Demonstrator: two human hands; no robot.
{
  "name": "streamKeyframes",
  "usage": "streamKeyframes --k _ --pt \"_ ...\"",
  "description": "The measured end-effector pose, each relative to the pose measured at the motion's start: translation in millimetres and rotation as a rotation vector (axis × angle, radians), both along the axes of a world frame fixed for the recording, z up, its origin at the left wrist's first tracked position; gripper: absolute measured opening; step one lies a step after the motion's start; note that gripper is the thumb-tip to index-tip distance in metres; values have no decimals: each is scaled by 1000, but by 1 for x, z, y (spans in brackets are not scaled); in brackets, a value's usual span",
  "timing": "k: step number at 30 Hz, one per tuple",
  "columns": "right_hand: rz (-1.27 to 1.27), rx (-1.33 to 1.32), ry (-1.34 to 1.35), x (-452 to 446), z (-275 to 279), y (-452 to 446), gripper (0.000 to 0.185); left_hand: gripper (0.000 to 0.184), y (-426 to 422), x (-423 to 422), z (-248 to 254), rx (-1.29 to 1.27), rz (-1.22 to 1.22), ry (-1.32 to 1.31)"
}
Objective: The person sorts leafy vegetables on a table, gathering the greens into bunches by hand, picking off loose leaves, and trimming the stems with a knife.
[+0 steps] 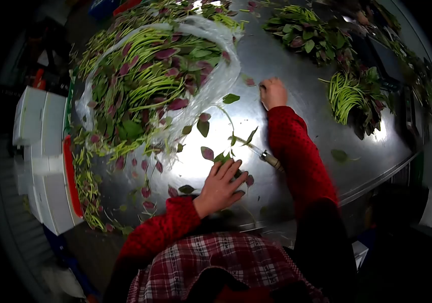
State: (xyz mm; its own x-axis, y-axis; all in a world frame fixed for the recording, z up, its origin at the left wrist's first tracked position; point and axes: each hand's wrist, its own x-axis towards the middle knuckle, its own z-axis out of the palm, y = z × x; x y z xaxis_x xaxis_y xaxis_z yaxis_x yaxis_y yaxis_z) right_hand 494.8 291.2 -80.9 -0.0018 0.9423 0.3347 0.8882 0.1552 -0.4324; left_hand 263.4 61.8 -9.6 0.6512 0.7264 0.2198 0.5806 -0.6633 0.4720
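My left hand (219, 190) lies over a few loose leaves near the table's front edge, fingers outstretched and apart. Farther forward and to the right, my right hand (273, 93) is closed, its fingers curled under; anything inside them is hidden. Between the two hands a knife (270, 159) rests on the metal, its handle beside my right forearm. To the left, a clear plastic bag (232, 65) lies open around a big heap of leafy greens (150, 86) with green stems and green and purple-red leaves. A single long-stemmed sprig (232, 121) lies ahead of my left hand.
Bunches of greens lie on the right of the metal table (297, 136), one at the back (307, 33) and one nearer (349, 96). A dark device (385, 58) stands behind them. White boxes (49, 156) and a red edge (71, 177) border the left side.
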Motion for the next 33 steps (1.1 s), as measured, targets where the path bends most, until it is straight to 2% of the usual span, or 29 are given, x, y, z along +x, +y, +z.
streamKeyframes --k 1,2,3,5,7,8,9,11,13,15,18,19,21,22,23,24,25,26,29,33 --pt "10 -92 60 -22 4 -1 20 52 -6 -1 -13 -23 -19 36" --pt "142 -294 332 -39 8 -11 19 53 -16 -7 -29 -14 -27 53" --pt "340 -582 691 -60 38 -34 22 53 -25 -16 -36 -11 -8 47" --pt "479 -508 832 -86 93 -75 26 52 -43 -50 -44 0 5 85" --pt "238 -333 672 -73 89 -83 30 46 -55 -85 -37 -2 90 70" --pt "119 -433 337 -72 84 -83 38 46 -59 -95 -34 18 100 76" --pt "132 -445 327 -82 74 -90 38 46 -63 -101 -33 40 108 87" --pt "202 -450 -32 -119 47 -98 44 46 -68 -99 -34 47 127 98" --pt "158 -438 -71 -152 29 -99 31 45 -64 -100 -35 31 109 49" --pt "65 -490 95 -154 31 -95 25 45 -69 -111 -26 44 105 42" --pt "245 -374 382 -141 85 -113 18 51 -71 -127 3 69 441 -125" --pt "321 -341 434 -140 101 -130 15 52 -64 -125 20 236 571 -152" --pt "557 -224 281 -154 116 -159 11 51 -39 -121 63 443 597 -56" --pt "738 -114 194 -159 120 -168 10 51 -24 -119 80 408 559 -9" --pt "819 -137 194 -165 134 -178 13 51 -13 -119 90 377 517 38" --pt "875 -89 251 -168 136 -184 20 34 -7 -120 81 343 430 15" --pt "883 -47 256 -169 137 -188 23 15 -8 -126 68 180 366 46" --pt "888 -88 177 -164 131 -192 24 18 -12 -122 58 233 355 -18" --pt "931 -138 -62 -137 136 -187 16 17 -30 -140 44 140 374 149" --pt "916 -127 -30 -103 148 -182 25 16 -38 -160 45 147 444 151"
